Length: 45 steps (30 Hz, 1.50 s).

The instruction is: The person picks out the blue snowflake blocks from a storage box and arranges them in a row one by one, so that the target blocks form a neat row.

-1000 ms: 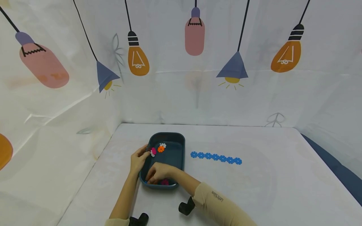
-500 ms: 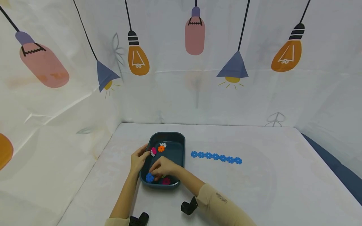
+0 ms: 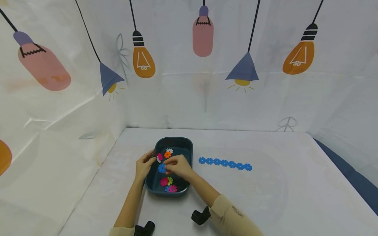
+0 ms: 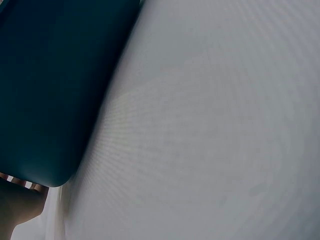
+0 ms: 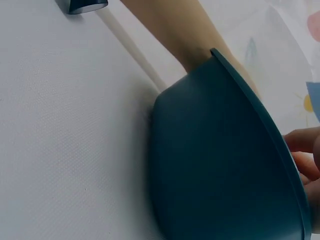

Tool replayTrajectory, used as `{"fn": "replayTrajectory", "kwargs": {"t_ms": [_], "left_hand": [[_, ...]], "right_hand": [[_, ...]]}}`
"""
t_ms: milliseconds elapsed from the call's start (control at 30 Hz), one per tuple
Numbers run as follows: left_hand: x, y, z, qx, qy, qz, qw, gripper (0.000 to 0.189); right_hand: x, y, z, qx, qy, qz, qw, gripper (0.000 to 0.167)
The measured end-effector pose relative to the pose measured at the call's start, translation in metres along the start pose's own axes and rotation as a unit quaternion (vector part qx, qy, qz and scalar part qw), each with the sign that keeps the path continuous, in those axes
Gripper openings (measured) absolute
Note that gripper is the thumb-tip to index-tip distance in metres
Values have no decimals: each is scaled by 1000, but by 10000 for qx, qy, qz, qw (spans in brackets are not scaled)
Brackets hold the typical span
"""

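Observation:
In the head view, my left hand [image 3: 144, 167] grips the left wall of a dark teal plastic tray [image 3: 169, 194], thumb at the rim. My right hand [image 3: 180, 166] is over the middle of the tray and pinches a blue flower-shaped interlocking disc [image 3: 161, 168] between thumb and fingers. A pink disc [image 3: 159, 156] overlaps a white one close by my left thumb. Behind them lies an orange disc [image 3: 167, 154] with a white one. Near the tray's front end are several pink, yellow-green and blue discs [image 3: 164, 182]. The right wrist view shows right fingers [image 5: 304, 162] beyond the tray wall [image 5: 220, 150].
A chain of several blue discs [image 3: 225, 163] lies on the white table [image 3: 265, 196] to the right of the tray. Black wrist-camera mounts [image 3: 200, 215] sit at both cuffs. A white sheet printed with lamps [image 3: 203, 98] hangs behind the table and along its left side.
My right hand has lifted a blue disc from the tray's front left corner and moved it back to the middle. The front discs are now uncovered. My left hand keeps its grip.

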<state>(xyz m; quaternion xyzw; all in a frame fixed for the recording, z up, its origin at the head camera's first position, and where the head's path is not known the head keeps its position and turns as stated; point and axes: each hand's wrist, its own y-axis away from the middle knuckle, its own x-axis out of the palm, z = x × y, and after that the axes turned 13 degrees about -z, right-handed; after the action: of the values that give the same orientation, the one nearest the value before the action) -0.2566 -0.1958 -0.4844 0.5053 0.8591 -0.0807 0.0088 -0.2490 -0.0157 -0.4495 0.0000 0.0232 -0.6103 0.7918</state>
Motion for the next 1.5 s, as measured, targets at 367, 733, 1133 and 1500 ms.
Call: {"fn": "replayTrajectory", "kwargs": {"t_ms": [367,733,1133,1500], "left_hand": [[0,0,1,41,-20,-34,10000,39],[-1,-1,1,71,-48,12,10000,40],[-6,12,-28,-75,-95,174,9998,40],[-2,0,0,7,-27,73,10000,41]], "right_hand": [[-19,6,10,206,-421,-297,9985,24],[-63,15,16,9,-235,-536,9983,27],[-151,38,10,6,-176,-1222,9923,33],[-219,68,9,169,230,-1861,9821,42]]}}
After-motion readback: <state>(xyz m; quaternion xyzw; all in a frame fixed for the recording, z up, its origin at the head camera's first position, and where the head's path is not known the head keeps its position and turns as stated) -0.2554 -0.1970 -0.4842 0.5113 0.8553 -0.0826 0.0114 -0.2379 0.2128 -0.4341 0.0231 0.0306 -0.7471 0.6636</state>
